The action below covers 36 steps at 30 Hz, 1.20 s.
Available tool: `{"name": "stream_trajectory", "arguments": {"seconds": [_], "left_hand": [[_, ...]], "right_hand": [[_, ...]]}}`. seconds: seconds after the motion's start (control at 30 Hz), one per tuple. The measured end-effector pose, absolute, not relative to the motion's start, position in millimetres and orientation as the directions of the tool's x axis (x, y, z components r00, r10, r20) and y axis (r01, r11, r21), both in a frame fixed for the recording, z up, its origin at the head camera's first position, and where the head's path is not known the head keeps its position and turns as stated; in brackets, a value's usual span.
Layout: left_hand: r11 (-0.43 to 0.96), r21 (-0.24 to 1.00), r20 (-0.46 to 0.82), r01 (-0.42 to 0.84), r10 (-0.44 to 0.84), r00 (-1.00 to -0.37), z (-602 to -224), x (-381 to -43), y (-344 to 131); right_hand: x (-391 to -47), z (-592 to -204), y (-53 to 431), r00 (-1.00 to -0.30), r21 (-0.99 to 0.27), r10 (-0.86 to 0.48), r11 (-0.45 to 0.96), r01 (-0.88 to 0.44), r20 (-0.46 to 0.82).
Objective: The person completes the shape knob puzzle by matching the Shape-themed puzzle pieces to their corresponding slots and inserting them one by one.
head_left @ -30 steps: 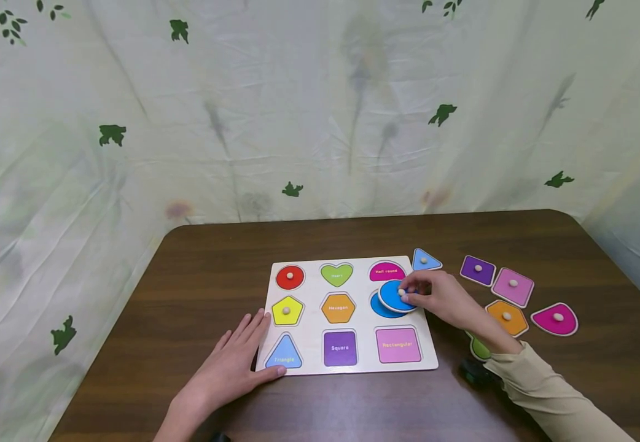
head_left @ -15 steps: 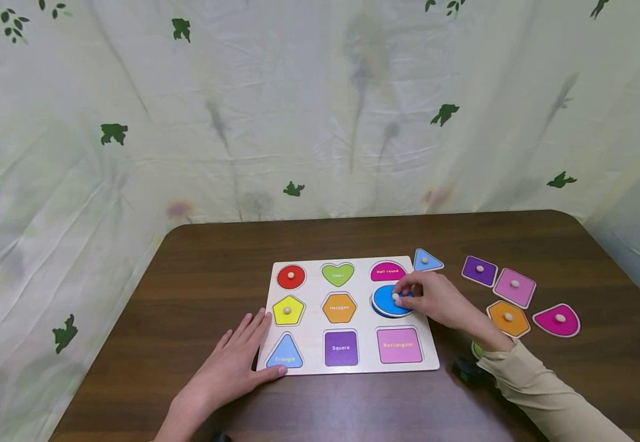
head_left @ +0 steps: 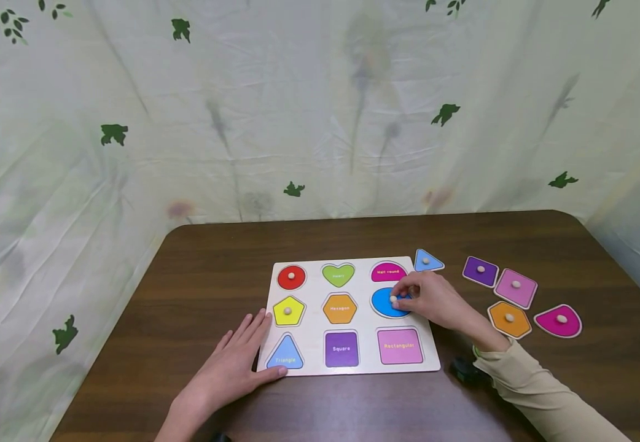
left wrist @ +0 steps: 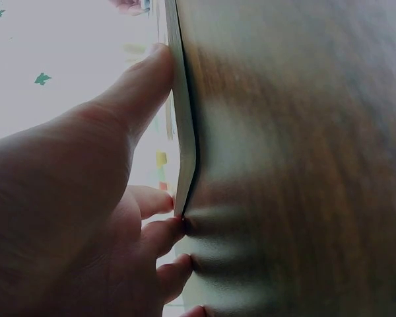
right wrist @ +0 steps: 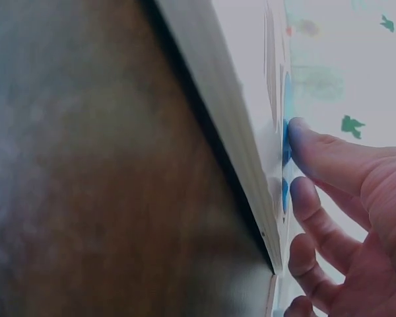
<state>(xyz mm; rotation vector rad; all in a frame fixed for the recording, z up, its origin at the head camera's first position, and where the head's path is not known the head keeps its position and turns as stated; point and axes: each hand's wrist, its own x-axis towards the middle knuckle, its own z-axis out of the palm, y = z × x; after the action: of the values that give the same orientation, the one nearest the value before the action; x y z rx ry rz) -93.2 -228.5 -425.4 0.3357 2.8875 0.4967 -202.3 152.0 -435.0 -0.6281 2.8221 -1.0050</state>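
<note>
A white shape-puzzle board lies flat on the brown table. My right hand pinches the pale knob of a blue oval puzzle piece, which sits in the oval spot at the board's right. In the right wrist view, the thumb and fingers of my right hand stand close over the blue surface. My left hand spreads its fingers along the board's left edge, its thumb resting on the near-left corner. The left wrist view shows that thumb against the board's edge. A red circle and a yellow pentagon occupy their spots.
Right of the board lie a blue triangle, purple square, pink rectangle, orange hexagon and magenta half round. A green piece is mostly hidden by the right sleeve. A leaf-patterned curtain hangs behind the table.
My right hand has shifted slightly left with the blue oval, which went from lying askew over its spot to sitting flat in it. The left hand has stayed put.
</note>
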Motion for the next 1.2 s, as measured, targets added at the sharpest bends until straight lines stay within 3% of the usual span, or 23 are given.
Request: {"name": "stream_trajectory", "arguments": {"seconds": [0.77,1.2], "left_hand": [[0.915,0.357,-0.150,0.188,0.255,-0.955,-423,-92,-228],[0.921,0.347,-0.165,0.178,0.247,-0.955,-423,-94,-228]], "right_hand": [[-210,-419,151,-0.862,-0.596,-0.507,0.692,-0.407,-0.001],[-209,-426,152,-0.877,-0.642,-0.481,0.676,-0.361,-0.015]]}}
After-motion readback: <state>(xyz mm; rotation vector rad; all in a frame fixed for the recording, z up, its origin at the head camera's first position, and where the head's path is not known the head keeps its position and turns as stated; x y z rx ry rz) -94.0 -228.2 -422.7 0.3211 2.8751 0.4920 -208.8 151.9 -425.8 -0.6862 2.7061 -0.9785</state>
